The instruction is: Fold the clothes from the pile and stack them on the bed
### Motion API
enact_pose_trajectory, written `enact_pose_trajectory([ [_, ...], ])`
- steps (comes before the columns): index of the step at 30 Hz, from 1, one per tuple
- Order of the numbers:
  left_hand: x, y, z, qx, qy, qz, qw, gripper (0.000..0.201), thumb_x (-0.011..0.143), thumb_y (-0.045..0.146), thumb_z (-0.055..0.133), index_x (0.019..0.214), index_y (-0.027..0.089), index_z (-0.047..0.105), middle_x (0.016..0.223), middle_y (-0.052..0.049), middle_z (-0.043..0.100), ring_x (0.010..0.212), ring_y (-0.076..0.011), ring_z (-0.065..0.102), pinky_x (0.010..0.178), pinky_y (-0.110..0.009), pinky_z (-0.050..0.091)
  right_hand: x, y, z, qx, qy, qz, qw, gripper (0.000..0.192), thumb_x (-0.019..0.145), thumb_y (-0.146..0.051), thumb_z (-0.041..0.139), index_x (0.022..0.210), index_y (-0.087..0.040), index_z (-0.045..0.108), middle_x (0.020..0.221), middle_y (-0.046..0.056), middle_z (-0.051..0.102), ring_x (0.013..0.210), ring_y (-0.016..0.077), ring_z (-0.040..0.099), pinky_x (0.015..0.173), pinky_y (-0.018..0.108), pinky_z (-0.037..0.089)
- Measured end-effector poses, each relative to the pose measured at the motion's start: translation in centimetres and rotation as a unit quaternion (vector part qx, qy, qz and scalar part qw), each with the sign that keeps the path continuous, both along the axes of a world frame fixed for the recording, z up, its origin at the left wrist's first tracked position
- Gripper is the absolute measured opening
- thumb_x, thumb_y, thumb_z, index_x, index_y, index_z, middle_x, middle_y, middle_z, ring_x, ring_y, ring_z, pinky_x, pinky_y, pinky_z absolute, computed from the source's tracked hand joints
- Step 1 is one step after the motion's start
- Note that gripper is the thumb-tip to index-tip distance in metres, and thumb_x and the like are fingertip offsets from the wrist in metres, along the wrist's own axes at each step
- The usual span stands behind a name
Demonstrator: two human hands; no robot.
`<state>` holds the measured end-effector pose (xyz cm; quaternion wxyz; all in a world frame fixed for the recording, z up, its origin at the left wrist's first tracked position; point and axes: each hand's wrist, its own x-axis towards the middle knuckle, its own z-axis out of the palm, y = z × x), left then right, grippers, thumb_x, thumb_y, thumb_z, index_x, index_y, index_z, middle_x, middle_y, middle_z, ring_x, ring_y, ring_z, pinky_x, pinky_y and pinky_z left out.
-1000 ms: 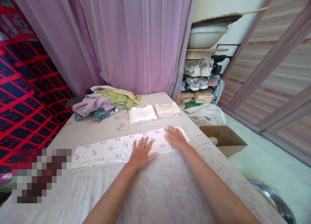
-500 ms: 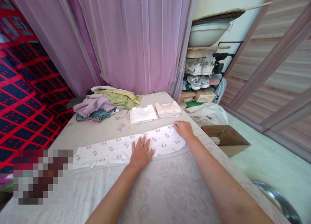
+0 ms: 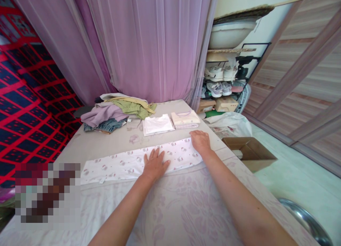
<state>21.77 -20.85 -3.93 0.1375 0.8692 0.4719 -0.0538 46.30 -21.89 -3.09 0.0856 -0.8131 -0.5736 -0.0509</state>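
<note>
A white garment [image 3: 119, 165] printed with small red and grey figures lies on the bed, folded into a long flat strip. A small tag shows on its near edge at the left. My left hand [image 3: 155, 165] rests flat on the strip's middle with the fingers spread. At the strip's right end, my right hand [image 3: 200, 143] has its fingers bent over the edge of the cloth; the fingertips are partly hidden. Just beyond the strip lie a folded white top [image 3: 158, 125] and, to its right, a folded cream garment [image 3: 185, 118].
A heap of loose clothes [image 3: 106, 112] sits at the bed's far left, before a purple curtain [image 3: 149, 43]. Right of the bed [image 3: 183, 203] are an open cardboard box [image 3: 255, 151], a metal basin [image 3: 301, 217] and a shoe rack [image 3: 257, 61]. A blurred patch covers the lower left.
The view has shifted slightly. Both hands stay at nearly the same places on the garment, my right hand a touch further left along its end.
</note>
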Motion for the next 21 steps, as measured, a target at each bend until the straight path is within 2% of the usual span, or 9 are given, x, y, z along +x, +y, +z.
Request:
enact_pose_trajectory([
  [2,0.0,0.7,-0.2,0.041,-0.01,-0.031,0.999,0.062,0.092,0.053,0.025,0.142,0.018,0.036,0.154,-0.008,0.024,0.142,-0.0273,0.016,0.114,-0.052,0.011,-1.5,-0.6,-0.1,0.013,0.014,0.088,0.996,0.037,0.092,-0.021,0.035,0.118,-0.02,0.061,0.123,0.009,0.062,0.113,0.0209,0.052,0.098,0.035,0.031],
  [5,-0.2,1.7,-1.0,0.068,-0.02,-0.055,0.996,0.066,0.091,0.058,0.025,0.145,0.021,0.032,0.154,-0.006,0.025,0.142,-0.0268,0.017,0.114,-0.052,0.01,-3.4,-1.6,-1.4,-0.031,0.047,0.261,0.964,0.042,0.094,-0.031,0.033,0.13,-0.022,0.052,0.139,0.006,0.05,0.126,0.0179,0.044,0.107,0.034,0.025],
  [6,-0.2,1.8,-1.3,0.069,-0.02,-0.051,0.996,0.068,0.09,0.061,0.024,0.145,0.022,0.03,0.154,-0.006,0.023,0.142,-0.0273,0.017,0.114,-0.053,0.01,-3.8,-1.8,-1.9,-0.047,0.048,0.277,0.958,0.045,0.095,-0.035,0.032,0.135,-0.023,0.048,0.144,0.005,0.045,0.13,0.0188,0.038,0.109,0.037,0.022],
  [7,-0.3,2.0,-1.5,0.07,-0.02,-0.045,0.996,0.07,0.089,0.063,0.024,0.146,0.023,0.029,0.154,-0.006,0.022,0.142,-0.0278,0.016,0.113,-0.054,0.01,-3.9,-2.0,-2.4,-0.061,0.047,0.272,0.959,0.048,0.095,-0.039,0.031,0.138,-0.023,0.043,0.147,0.006,0.039,0.134,0.0201,0.033,0.11,0.041,0.019],
  [10,-0.4,2.0,-1.9,0.078,-0.02,-0.034,0.996,0.072,0.088,0.066,0.022,0.146,0.024,0.028,0.155,-0.006,0.02,0.142,-0.0281,0.015,0.113,-0.056,0.009,-3.3,-1.7,-3.1,-0.087,0.039,0.188,0.977,0.055,0.095,-0.044,0.026,0.143,-0.02,0.036,0.152,0.008,0.03,0.139,0.0226,0.024,0.112,0.046,0.015],
  [12,-0.4,1.9,-1.9,0.082,-0.018,-0.031,0.996,0.072,0.088,0.066,0.021,0.146,0.025,0.028,0.155,-0.006,0.021,0.142,-0.0277,0.015,0.113,-0.056,0.009,-2.9,-1.3,-2.8,-0.104,0.041,0.155,0.982,0.056,0.095,-0.044,0.024,0.143,-0.018,0.036,0.152,0.009,0.03,0.14,0.0222,0.023,0.112,0.045,0.016],
  [15,-0.3,1.8,-1.8,0.083,-0.016,-0.03,0.996,0.073,0.087,0.068,0.021,0.146,0.026,0.028,0.155,-0.006,0.022,0.142,-0.0278,0.016,0.113,-0.055,0.009,-2.8,-1.1,-1.9,-0.105,0.044,0.143,0.983,0.055,0.096,-0.043,0.021,0.142,-0.018,0.037,0.151,0.009,0.032,0.139,0.0209,0.026,0.112,0.042,0.018],
  [18,-0.3,1.9,-2.0,0.088,-0.015,-0.033,0.995,0.073,0.087,0.068,0.02,0.146,0.026,0.027,0.155,-0.006,0.022,0.142,-0.0285,0.016,0.112,-0.055,0.009,-2.7,-1.7,-1.8,-0.061,0.023,0.109,0.992,0.055,0.096,-0.042,0.019,0.143,-0.019,0.035,0.152,0.008,0.029,0.14,0.0203,0.021,0.114,0.045,0.01],
  [21,-0.4,2.0,-2.2,0.097,-0.013,-0.036,0.995,0.072,0.087,0.067,0.02,0.147,0.027,0.027,0.155,-0.005,0.022,0.142,-0.029,0.016,0.112,-0.055,0.009,-2.2,-2.3,-2.3,-0.088,0.018,0.062,0.994,0.055,0.095,-0.043,0.02,0.144,-0.02,0.032,0.153,0.008,0.027,0.14,0.0226,0.02,0.112,0.052,0.005],
])
